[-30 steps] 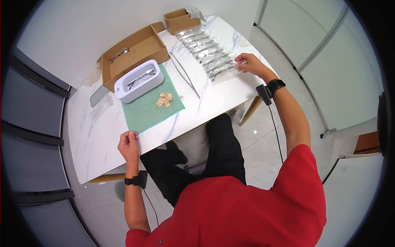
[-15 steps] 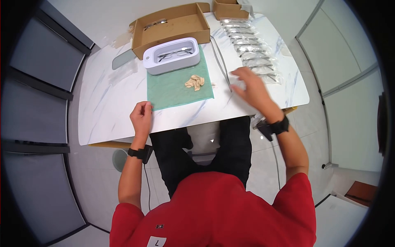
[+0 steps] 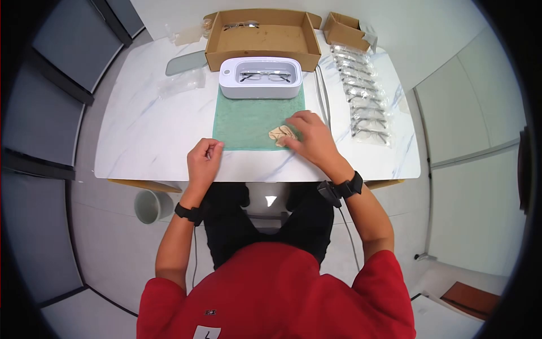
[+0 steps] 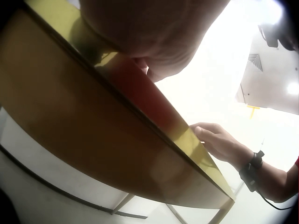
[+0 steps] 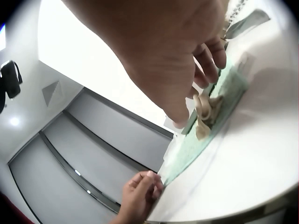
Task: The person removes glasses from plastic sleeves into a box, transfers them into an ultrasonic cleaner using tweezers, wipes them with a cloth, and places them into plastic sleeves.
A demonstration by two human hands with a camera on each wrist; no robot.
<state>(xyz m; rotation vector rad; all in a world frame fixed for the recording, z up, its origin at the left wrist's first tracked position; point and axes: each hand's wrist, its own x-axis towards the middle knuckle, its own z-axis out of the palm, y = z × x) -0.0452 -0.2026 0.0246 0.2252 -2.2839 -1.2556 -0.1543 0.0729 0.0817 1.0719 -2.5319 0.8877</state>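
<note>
My right hand (image 3: pixel 316 140) reaches over a small crumpled beige pile (image 3: pixel 278 133), thin and rubbery-looking, on the green cloth (image 3: pixel 243 121). In the right wrist view, its fingers are parted and the thumb hangs just beside the pile (image 5: pixel 204 114), gripping nothing. My left hand (image 3: pixel 204 161) rests at the cloth's near left corner, fingers loosely curled, with nothing visible in them. Behind the pile, a white ultrasonic cleaner (image 3: pixel 259 92) stands uncovered on the cloth's far edge. A pair of glasses (image 3: pixel 265 75) lies in its basin.
A cardboard tray (image 3: pixel 276 42) with one pair of glasses (image 3: pixel 241 25) stands behind the cleaner. Bagged glasses (image 3: pixel 368 113) form a column at right, below a small box (image 3: pixel 344 33). Metal tweezers (image 3: pixel 323 93) lie beside the cloth; a grey lid (image 3: pixel 186 63) lies left.
My right hand has left the bagged glasses and moved left to the beige pile. The left hand stays near the cloth's corner. The head view has turned toward the table's middle.
</note>
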